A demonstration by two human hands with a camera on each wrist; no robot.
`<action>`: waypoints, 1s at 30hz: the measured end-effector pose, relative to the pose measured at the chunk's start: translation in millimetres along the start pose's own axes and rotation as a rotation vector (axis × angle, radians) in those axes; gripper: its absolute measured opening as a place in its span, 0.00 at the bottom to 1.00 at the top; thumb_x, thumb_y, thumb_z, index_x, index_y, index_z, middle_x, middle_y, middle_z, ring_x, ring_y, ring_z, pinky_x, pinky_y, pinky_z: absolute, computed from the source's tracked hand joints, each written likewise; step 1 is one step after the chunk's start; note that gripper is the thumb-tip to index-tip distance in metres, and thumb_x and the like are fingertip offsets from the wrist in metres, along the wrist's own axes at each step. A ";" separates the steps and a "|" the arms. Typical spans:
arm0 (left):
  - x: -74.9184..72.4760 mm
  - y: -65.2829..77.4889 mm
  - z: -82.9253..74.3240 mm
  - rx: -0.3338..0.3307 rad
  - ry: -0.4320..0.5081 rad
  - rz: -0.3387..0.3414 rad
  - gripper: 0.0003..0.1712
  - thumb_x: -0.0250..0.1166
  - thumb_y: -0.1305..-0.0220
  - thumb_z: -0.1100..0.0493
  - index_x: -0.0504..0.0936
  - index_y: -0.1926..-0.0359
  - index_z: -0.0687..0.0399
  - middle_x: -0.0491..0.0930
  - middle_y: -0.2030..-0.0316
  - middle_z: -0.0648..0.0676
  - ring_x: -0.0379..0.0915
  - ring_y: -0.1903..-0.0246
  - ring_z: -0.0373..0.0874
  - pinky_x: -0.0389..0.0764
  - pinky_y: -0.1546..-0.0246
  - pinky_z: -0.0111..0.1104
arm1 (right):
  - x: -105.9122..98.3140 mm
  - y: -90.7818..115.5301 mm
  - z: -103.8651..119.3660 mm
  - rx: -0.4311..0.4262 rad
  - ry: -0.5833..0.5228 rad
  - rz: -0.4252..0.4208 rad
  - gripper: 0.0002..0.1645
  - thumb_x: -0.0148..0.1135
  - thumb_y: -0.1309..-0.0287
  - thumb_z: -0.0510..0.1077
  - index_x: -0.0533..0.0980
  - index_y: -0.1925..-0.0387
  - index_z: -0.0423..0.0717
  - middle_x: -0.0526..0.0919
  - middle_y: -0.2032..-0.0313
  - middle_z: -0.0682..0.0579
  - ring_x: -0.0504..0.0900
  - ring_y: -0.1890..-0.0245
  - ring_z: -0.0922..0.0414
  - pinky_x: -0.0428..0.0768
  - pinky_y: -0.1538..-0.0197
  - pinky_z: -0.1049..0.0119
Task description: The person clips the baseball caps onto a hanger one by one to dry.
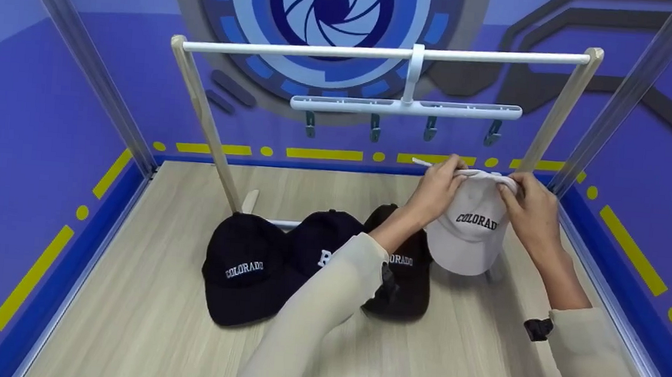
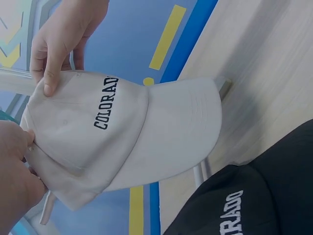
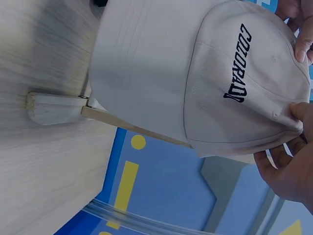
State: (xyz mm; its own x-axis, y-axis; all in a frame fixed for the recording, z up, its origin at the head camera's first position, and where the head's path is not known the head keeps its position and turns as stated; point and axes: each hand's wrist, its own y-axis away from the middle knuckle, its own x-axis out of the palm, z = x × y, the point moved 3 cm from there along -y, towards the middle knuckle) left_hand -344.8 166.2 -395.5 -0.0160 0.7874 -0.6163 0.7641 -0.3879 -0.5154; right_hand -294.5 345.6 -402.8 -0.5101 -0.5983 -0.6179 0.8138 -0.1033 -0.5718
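Observation:
A light beige cap with COLORADO in dark letters is held up at the right, its brim pointing down. My left hand pinches the top edge on one side, and my right hand pinches the other, thumb on the front and fingers behind, as the right wrist view shows. Just above hangs a white hanger with several dark clips, none with anything in it. On the table lie a black COLORADO cap, a navy cap and a dark brown cap, partly hidden by my left arm.
A wooden rack with a white top bar stands at the back and carries the hanger by its hook. Its right post rises close behind my right hand. Blue patterned walls enclose the wooden table.

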 end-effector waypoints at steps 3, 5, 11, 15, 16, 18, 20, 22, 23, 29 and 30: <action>-2.2 -4.7 -2.2 0.009 0.005 -0.005 0.07 0.56 0.31 0.59 0.74 0.56 0.57 0.80 0.59 0.52 0.76 0.56 0.39 0.72 0.56 0.20 | -0.4 -2.8 0.8 0.008 -0.008 -0.012 0.17 0.60 0.38 0.48 0.75 0.57 0.38 0.81 0.60 0.39 0.80 0.57 0.44 0.75 0.54 0.48; -3.6 -7.6 -3.6 0.015 0.000 -0.011 0.07 0.56 0.32 0.60 0.74 0.56 0.57 0.80 0.59 0.52 0.76 0.56 0.39 0.72 0.56 0.20 | -0.4 -4.7 1.4 0.012 -0.009 -0.020 0.18 0.60 0.38 0.49 0.75 0.57 0.37 0.81 0.60 0.39 0.80 0.57 0.44 0.75 0.54 0.48; -5.5 -13.9 -5.8 0.013 0.001 -0.009 0.07 0.56 0.32 0.61 0.75 0.56 0.57 0.81 0.56 0.51 0.76 0.54 0.40 0.71 0.53 0.21 | 0.1 -8.8 2.0 0.037 -0.001 -0.023 0.20 0.60 0.38 0.51 0.76 0.56 0.38 0.81 0.60 0.40 0.79 0.60 0.45 0.75 0.56 0.51; -6.3 -17.5 -5.8 0.007 -0.002 0.002 0.06 0.56 0.31 0.61 0.75 0.56 0.56 0.80 0.57 0.51 0.75 0.54 0.39 0.71 0.54 0.21 | 0.5 -11.2 2.9 0.041 0.001 -0.021 0.20 0.60 0.38 0.52 0.76 0.56 0.39 0.81 0.61 0.41 0.78 0.63 0.48 0.72 0.60 0.56; -6.6 -18.7 -5.6 0.007 -0.004 0.005 0.06 0.56 0.31 0.61 0.74 0.56 0.56 0.80 0.57 0.51 0.75 0.55 0.39 0.72 0.54 0.21 | 0.7 -12.1 2.8 0.042 0.002 -0.024 0.20 0.60 0.38 0.52 0.76 0.56 0.39 0.82 0.61 0.41 0.78 0.63 0.48 0.72 0.60 0.56; -7.2 -21.2 -5.2 0.014 -0.010 0.009 0.06 0.55 0.31 0.61 0.74 0.56 0.56 0.80 0.59 0.51 0.75 0.56 0.39 0.72 0.55 0.22 | 0.8 -13.8 2.9 0.045 -0.001 -0.031 0.21 0.59 0.38 0.52 0.76 0.56 0.38 0.82 0.61 0.41 0.79 0.63 0.49 0.71 0.60 0.57; -7.3 -24.1 -4.6 0.024 -0.018 0.014 0.06 0.56 0.31 0.61 0.74 0.57 0.56 0.80 0.59 0.51 0.75 0.56 0.39 0.72 0.55 0.22 | 1.0 -15.8 2.6 0.046 0.002 -0.043 0.20 0.60 0.38 0.52 0.76 0.57 0.38 0.82 0.62 0.41 0.78 0.63 0.49 0.70 0.61 0.60; -7.6 -26.9 -4.3 0.031 -0.032 0.017 0.06 0.56 0.31 0.61 0.75 0.57 0.57 0.80 0.59 0.51 0.76 0.56 0.39 0.72 0.55 0.22 | 1.1 -17.0 2.5 0.048 0.006 -0.055 0.20 0.61 0.39 0.52 0.77 0.57 0.38 0.82 0.63 0.41 0.77 0.65 0.51 0.69 0.62 0.63; -7.6 -28.1 -4.0 0.033 -0.039 0.018 0.06 0.56 0.32 0.61 0.75 0.57 0.57 0.80 0.59 0.51 0.76 0.55 0.39 0.72 0.55 0.22 | 1.2 -17.6 2.6 0.046 0.008 -0.059 0.20 0.61 0.39 0.51 0.77 0.57 0.38 0.82 0.64 0.42 0.77 0.66 0.51 0.68 0.63 0.64; -8.6 -35.7 -3.9 0.013 -0.075 0.065 0.08 0.56 0.32 0.61 0.75 0.53 0.57 0.80 0.57 0.51 0.76 0.54 0.40 0.73 0.54 0.23 | 1.7 -20.0 1.8 0.035 0.009 -0.093 0.17 0.63 0.40 0.49 0.77 0.58 0.38 0.82 0.67 0.42 0.75 0.68 0.53 0.66 0.65 0.69; -8.8 -37.6 -4.4 0.003 -0.071 0.083 0.09 0.56 0.32 0.61 0.74 0.52 0.57 0.80 0.56 0.52 0.76 0.53 0.40 0.73 0.54 0.23 | 1.5 -20.6 1.1 0.039 0.008 -0.097 0.17 0.63 0.40 0.49 0.78 0.58 0.38 0.82 0.67 0.42 0.75 0.68 0.53 0.66 0.65 0.69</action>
State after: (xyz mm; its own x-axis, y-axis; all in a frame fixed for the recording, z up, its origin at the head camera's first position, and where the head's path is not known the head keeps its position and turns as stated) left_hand -370.6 176.0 -368.1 0.0019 0.7168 -0.6973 0.7629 -0.4518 -0.4624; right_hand -311.7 346.0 -391.3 -0.5893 -0.5776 -0.5649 0.7704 -0.1911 -0.6083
